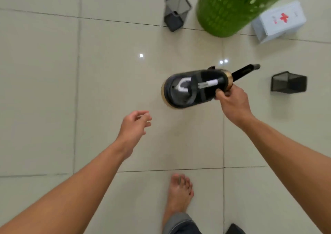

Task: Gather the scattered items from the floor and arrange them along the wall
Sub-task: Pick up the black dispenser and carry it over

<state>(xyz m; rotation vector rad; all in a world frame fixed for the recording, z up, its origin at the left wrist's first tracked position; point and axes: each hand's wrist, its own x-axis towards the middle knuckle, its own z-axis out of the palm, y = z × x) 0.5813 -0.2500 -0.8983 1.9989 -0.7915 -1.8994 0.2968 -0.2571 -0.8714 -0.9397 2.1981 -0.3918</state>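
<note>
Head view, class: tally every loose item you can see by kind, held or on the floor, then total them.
Black mesh pen holders: 2
Green perforated basket: 1
White first-aid box: 1
Black handheld appliance, held by the right hand: 1
Total: 5

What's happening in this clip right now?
A person stands barefoot on a tiled floor. Their right hand grips a black and gold appliance held above the floor; the left hand is open and holds nothing. Two mesh holders, a green basket and a first-aid box remain on the floor.
</note>
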